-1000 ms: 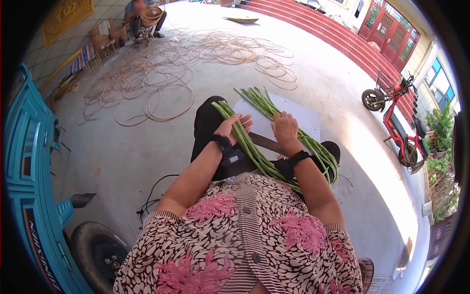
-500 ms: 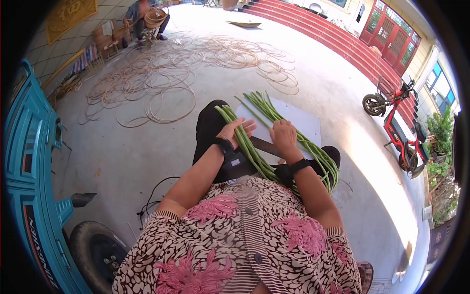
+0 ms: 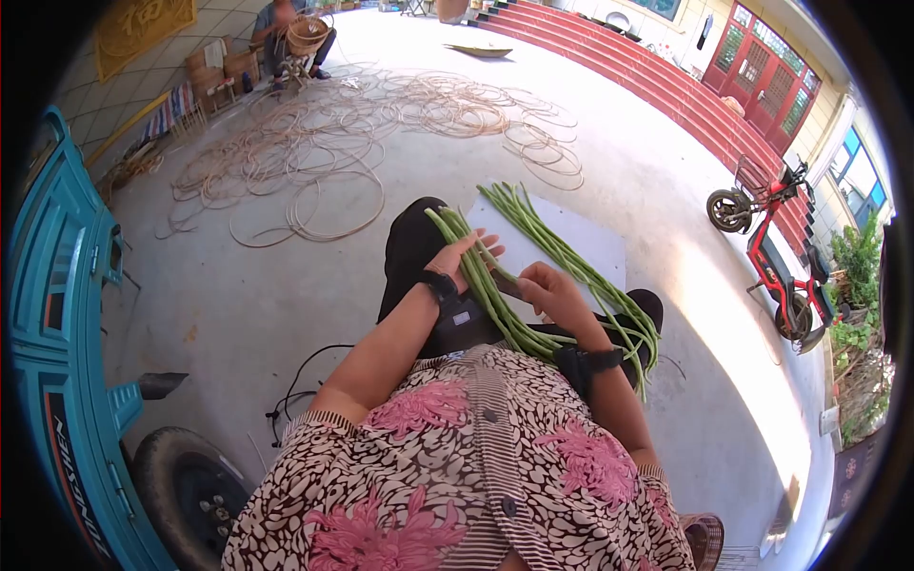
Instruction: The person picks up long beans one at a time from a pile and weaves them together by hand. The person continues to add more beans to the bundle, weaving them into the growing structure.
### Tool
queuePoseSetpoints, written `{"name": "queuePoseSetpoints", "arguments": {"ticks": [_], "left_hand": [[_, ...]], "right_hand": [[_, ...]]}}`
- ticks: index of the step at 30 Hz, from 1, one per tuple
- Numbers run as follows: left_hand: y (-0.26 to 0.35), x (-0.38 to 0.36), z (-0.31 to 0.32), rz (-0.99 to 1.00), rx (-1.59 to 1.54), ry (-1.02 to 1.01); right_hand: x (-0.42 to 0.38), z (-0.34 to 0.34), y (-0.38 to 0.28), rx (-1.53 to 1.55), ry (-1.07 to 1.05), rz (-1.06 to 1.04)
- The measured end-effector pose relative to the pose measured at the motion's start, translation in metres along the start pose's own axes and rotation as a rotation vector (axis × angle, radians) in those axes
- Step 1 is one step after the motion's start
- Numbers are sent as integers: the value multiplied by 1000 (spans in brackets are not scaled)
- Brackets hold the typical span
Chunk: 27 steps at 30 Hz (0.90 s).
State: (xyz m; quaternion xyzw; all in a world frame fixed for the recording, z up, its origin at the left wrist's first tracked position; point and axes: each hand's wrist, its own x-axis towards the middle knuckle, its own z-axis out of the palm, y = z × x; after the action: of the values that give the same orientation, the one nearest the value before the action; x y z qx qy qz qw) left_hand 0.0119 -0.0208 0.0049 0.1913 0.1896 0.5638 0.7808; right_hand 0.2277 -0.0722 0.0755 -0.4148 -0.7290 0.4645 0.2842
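Observation:
A bunch of long green beans (image 3: 502,309) lies across my lap, and my left hand (image 3: 463,259) is around its upper part, thumb over the stalks and fingertips showing beyond them. My right hand (image 3: 552,290) is closed beside this bunch, fingers bent at its right edge; what they pinch is too small to make out. A second bunch of green beans (image 3: 562,249) lies to the right, over a pale board (image 3: 602,238) and my right knee. Under my hands a dark flat strip shows in part.
Coiled cane strips (image 3: 333,162) cover the ground ahead. A person (image 3: 283,38) sits at the upper left with a wicker basket (image 3: 307,35). A teal vehicle (image 3: 71,333) stands at the left, a red scooter (image 3: 773,238) at the right, red steps (image 3: 657,81) behind.
My right hand has moved off the right-hand bunch, down and left toward the bunch in my left hand. The left hand still holds its bunch. The view has shifted slightly.

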Motion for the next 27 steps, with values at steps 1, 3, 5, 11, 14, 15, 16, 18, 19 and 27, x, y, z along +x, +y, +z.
{"name": "queuePoseSetpoints", "arguments": {"ticks": [1, 3, 5, 11, 14, 15, 16, 18, 19, 27], "left_hand": [[-1, -2, 4, 5, -20, 30], [-1, -1, 3, 15, -53, 39], [-3, 4, -5, 23, -81, -1], [-2, 2, -5, 41, -106, -53], [-1, 4, -8, 35, -111, -38], [0, 2, -4, 24, -112, -4], [2, -1, 0, 13, -114, 31], [3, -2, 2, -5, -112, 49], [4, -1, 0, -12, -107, 32], [0, 9, -12, -22, -156, -85]], "right_hand": [[0, 1, 6, 10, 2, 9], [-2, 1, 14, 10, 6, 35], [-4, 0, 20, -7, 9, 70], [-26, -24, 17, -225, 129, 140], [-44, -37, 10, -481, 230, 185], [-51, -41, 8, -534, 275, 210], [-58, -44, 6, -588, 320, 235], [-71, -51, 8, -595, 435, 229], [-77, -55, 14, -561, 479, 237], [-101, -62, 28, -638, 730, 180]]}}
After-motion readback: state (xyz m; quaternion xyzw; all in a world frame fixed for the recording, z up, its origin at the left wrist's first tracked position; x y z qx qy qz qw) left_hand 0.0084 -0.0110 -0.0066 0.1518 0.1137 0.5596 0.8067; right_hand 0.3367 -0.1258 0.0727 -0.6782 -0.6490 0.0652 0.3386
